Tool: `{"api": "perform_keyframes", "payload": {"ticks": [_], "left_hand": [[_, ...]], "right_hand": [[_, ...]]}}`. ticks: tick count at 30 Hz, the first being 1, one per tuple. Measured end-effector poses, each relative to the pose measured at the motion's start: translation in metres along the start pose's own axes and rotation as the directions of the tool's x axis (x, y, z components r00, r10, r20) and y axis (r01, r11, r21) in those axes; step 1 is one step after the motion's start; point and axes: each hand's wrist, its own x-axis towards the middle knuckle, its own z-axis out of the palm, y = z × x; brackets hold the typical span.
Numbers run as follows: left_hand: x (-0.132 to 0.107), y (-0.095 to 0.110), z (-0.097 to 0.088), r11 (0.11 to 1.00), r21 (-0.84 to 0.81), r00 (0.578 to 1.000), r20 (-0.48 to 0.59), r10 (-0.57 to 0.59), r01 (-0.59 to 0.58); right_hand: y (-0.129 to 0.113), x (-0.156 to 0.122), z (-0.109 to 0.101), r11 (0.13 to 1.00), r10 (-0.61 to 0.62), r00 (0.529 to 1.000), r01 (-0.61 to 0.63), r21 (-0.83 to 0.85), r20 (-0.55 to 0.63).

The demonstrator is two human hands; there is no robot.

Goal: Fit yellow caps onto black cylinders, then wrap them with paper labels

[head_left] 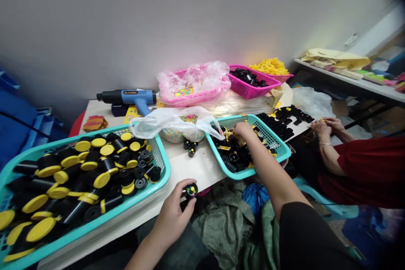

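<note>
Left hand [172,215] clamps a black cup [191,190] — right hand [245,130] in basket [240,174], fingers' state unclear.

Pale table [190,166] with 2 teal baskets [164,169], pink baskets [244,93], blue heat gun [133,97]

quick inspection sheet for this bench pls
surface: white table, mostly covered
job's things: small black cup with coloured beads in it; small teal basket of loose black and yellow parts
clutter: large teal basket of yellow-capped black tubes; blue heat gun; bead bag; pink baskets
grippers: left hand holds the cup at the table edge; right hand is in the small teal basket, grip unclear
cables: nothing seen
surroundings: grey wall; blue crates; co-worker's hands at right
</note>
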Motion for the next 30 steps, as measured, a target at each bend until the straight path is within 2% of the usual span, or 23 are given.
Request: {"api": "perform_keyframes", "payload": {"ticks": [2, 6, 15, 18, 21, 25, 30], "left_hand": [[-0.001, 0.0, -0.001, 1.0, 0.004, 1.0, 0.021, -0.023, 0.023], [-0.004, -0.004, -0.002, 0.998, -0.044, 0.999, 0.014, -0.048, 0.049], [-0.006, -0.005, -0.005, 0.99, -0.109, 0.996, 0.013, -0.092, 0.092], [-0.004, -0.002, -0.004, 0.983, -0.134, 0.992, 0.021, -0.124, 0.126], [-0.004, 0.003, -0.002, 0.989, -0.104, 0.994, 0.043, -0.101, 0.105], [-0.007, 0.005, -0.004, 0.994, -0.075, 0.996, 0.05, -0.074, 0.078], [-0.007, -0.003, -0.005, 0.98, -0.175, 0.994, -0.026, -0.106, 0.1]], "right_hand": [[0.003, 0.013, 0.01, 0.998, 0.007, 0.999, -0.005, -0.065, 0.039], [0.012, 0.023, 0.023, 0.988, 0.019, 0.998, -0.01, -0.157, 0.053], [0.03, 0.024, 0.019, 0.967, -0.046, 0.998, 0.033, -0.254, -0.047], [0.029, 0.025, 0.025, 0.965, -0.057, 0.998, 0.047, -0.259, -0.031], [0.021, 0.028, 0.03, 0.968, -0.065, 0.998, 0.062, -0.244, -0.007], [0.017, 0.029, 0.022, 0.98, -0.087, 0.995, 0.078, -0.186, -0.041], [0.037, 0.023, 0.0, 0.991, -0.128, 0.986, 0.123, -0.048, -0.107]]}}
